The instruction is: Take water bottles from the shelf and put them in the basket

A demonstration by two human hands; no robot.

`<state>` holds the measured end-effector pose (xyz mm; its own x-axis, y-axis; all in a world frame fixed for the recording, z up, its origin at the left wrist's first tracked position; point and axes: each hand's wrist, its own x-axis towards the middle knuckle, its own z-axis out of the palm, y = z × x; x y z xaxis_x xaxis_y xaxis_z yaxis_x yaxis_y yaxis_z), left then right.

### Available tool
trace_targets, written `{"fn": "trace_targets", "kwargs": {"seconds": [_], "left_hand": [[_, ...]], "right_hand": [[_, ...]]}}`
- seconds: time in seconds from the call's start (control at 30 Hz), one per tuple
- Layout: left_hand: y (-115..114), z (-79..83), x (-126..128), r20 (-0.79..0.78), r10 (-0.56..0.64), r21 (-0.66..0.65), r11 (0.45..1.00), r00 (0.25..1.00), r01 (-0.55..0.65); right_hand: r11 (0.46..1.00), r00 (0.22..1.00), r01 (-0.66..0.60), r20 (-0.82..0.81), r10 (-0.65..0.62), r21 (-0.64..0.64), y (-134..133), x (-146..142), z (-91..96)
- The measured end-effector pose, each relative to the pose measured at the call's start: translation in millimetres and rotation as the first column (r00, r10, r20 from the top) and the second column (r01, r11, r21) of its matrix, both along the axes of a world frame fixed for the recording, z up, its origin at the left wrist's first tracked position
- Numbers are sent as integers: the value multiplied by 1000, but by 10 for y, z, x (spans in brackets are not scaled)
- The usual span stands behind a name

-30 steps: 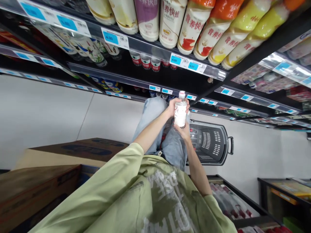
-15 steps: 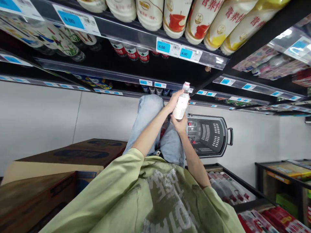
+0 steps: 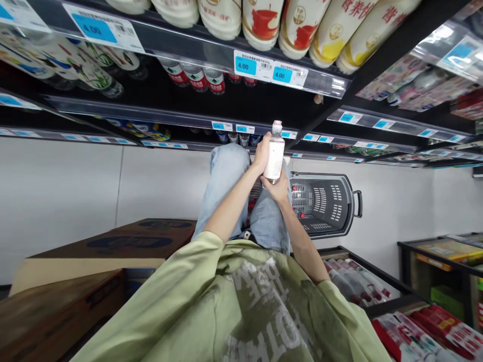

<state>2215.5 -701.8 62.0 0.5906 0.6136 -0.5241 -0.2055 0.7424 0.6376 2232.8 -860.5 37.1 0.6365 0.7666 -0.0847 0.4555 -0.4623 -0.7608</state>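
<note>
Clamping left fingers point(image 3: 265, 145) and right fingers point(image 3: 267, 184) on a bottle point(image 3: 274, 160), basket point(image 3: 327, 219) beside jeans point(image 3: 266, 221), shelving point(image 3: 151, 115) ahead, cartons point(image 3: 113, 242) leftward

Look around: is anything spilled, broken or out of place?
One oddity: a small pale lump beside the dark shelf divider, unlike the bottles above, though too small to identify. I see no spill, and the clear bottle in the left hand and right hand looks intact.

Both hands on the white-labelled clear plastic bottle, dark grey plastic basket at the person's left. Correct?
Wrong side: the head view shows the dark grey plastic basket at the person's right. The left hand and right hand are both on the white-labelled clear plastic bottle.
</note>
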Motion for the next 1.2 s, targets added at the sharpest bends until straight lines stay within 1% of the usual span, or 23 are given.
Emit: {"fn": "trace_targets", "kwargs": {"seconds": [0.17,0.33,0.5,0.63,0.73,0.93,1.07,1.2], "left_hand": [[-2,-24,26,10,2,-5,1000,1000,-2],[-28,-17,25,80,-62,-67,995,995,67],[-7,-22,21,126,-79,-83,992,989,90],[19,-35,15,102,-71,-93,992,992,80],[20,-49,14,84,-57,-93,994,995,64],[12,-97,34,59,-23,-74,997,998,27],[23,-113,31,32,-43,-46,998,999,45],[22,-77,12,-10,-71,1,997,997,71]], "right_hand": [[999,999,-46,10,45,5,-36,20,53],[996,997,-66,30,65,58,-72,40,50],[998,996,-57,73,57,-2,-60,-6,9],[998,994,-6,108,13,-67,-28,-72,-19],[995,990,-6,140,19,-99,-14,-98,-21],[996,987,0,160,14,-85,-3,-124,13],[997,983,7,181,7,-75,-8,-127,-8],[999,969,13,246,-2,-42,-13,-112,-74]]}}
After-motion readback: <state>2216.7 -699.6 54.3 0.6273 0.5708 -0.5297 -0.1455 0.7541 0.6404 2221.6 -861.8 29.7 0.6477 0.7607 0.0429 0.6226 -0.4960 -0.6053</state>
